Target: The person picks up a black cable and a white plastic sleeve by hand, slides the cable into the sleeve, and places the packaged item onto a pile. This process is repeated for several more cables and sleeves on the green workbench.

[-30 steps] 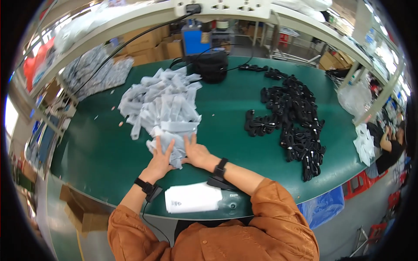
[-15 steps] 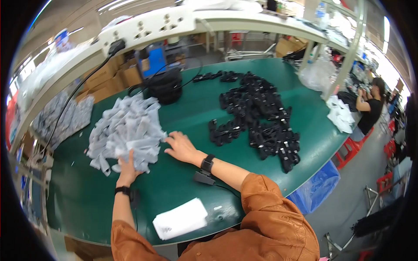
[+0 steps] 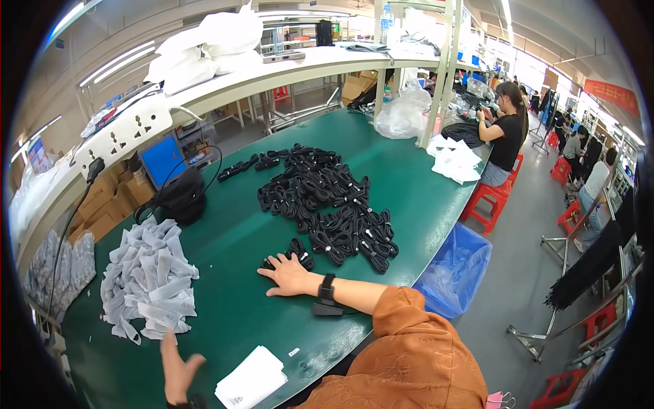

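Observation:
My right hand (image 3: 291, 276) lies palm down on the green table with fingers spread. Its fingertips touch a small bundle of black coiled cables (image 3: 298, 253) at the near end of a larger heap of black cables (image 3: 320, 198), each tied in a loop. My left hand (image 3: 178, 371) is open, thumb apart, holding nothing. It hovers at the near edge of a pile of whitish, frosted plastic packets (image 3: 150, 276); what is inside them I cannot make out. Between my hands and my body lies a stack of flat white sheets or bags (image 3: 252, 382).
A black pouch (image 3: 180, 198) with a thin cord sits at the table's far left. A white power strip (image 3: 126, 136) is fixed to the shelf above. At the right edge hangs a blue-lined bin (image 3: 453, 273). A person (image 3: 507, 129) works beyond white sheets (image 3: 455, 160).
The view has swung to the right. My right hand has gone from beside the packet pile to the black cables. My left hand has drawn back off the packets toward me.

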`<state>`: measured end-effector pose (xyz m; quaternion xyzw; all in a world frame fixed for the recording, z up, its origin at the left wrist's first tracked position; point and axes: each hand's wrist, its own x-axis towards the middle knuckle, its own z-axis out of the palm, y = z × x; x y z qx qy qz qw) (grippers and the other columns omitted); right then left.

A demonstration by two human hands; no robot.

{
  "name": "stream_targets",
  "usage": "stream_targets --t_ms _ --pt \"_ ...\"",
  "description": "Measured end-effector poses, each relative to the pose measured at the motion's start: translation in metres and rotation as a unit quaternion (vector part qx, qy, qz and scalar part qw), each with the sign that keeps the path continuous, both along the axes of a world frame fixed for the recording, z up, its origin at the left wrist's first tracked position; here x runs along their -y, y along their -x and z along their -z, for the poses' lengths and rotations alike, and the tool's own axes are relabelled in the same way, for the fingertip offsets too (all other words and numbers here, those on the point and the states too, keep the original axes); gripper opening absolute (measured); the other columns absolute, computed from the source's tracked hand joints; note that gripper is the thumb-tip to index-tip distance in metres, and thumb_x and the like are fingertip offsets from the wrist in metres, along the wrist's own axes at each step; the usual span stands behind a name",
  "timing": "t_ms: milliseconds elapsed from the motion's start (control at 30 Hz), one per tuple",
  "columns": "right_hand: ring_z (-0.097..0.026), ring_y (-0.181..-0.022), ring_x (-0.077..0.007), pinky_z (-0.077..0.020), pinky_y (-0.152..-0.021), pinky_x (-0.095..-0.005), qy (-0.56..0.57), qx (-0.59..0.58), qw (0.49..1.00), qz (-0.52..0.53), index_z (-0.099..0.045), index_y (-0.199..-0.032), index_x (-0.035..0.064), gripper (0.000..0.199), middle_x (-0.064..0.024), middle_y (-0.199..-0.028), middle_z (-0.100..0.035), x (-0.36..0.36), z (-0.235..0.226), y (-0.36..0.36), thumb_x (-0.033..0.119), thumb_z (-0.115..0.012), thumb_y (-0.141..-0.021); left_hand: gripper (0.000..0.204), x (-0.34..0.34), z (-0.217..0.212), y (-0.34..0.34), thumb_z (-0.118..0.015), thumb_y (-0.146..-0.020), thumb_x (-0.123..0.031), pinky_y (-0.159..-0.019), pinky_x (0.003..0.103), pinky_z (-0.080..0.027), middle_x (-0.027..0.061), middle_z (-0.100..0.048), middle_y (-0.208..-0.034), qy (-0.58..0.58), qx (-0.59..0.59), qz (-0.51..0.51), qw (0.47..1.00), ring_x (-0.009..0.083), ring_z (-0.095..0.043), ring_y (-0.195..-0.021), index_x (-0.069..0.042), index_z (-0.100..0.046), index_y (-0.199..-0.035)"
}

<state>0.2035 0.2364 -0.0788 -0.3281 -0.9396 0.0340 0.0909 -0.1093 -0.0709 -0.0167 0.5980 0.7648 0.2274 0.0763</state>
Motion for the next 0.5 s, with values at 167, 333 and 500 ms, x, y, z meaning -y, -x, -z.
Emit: stream_targets --t_ms 167,333,500 --pt "-0.048 -0.131 -0.0391 -0.0384 -0.102 -0.0636 0.053 -0.120 0.988 -0.076 -0.051 -0.145 0.0226 0.075 -0.0196 -0.145 -0.049 0.024 -0.022 -0.044 0.060 -0.069 -0.082 0.110 0.053 0.003 -0.092 -0.090 -0.061 -0.026 -0.113 0.059 -0.029 0.0216 -0.037 -0.152 0.076 -0.054 0.139 0.986 0.0444 -0.032 -0.142 -0.006 -0.033 -0.152" --pt "-0.052 -0.127 -0.0359 -0.0448 -0.096 -0.0530 -0.135 -0.162 0.966 0.148 -0.057 -0.137 0.0193 0.070 -0.0153 -0.142 -0.052 -0.003 -0.078 -0.122 0.054 -0.075 -0.079 0.104 0.061 0.022 -0.115 -0.090 -0.060 -0.027 -0.111 0.059 -0.030 0.0190 -0.041 -0.148 0.061 -0.095 0.113 0.987 0.0429 -0.035 -0.137 -0.007 -0.038 -0.148" --pt "-0.037 -0.139 -0.0440 -0.0386 -0.104 -0.0622 -0.059 -0.102 0.909 0.400 -0.053 -0.144 0.0244 0.077 -0.0206 -0.153 -0.040 -0.049 -0.034 -0.216 0.068 -0.065 -0.082 0.085 0.053 0.033 -0.123 -0.088 -0.061 -0.022 -0.106 0.050 -0.036 0.0161 -0.053 -0.137 -0.036 -0.096 0.144 0.984 0.0395 -0.047 -0.122 -0.001 -0.053 -0.136"
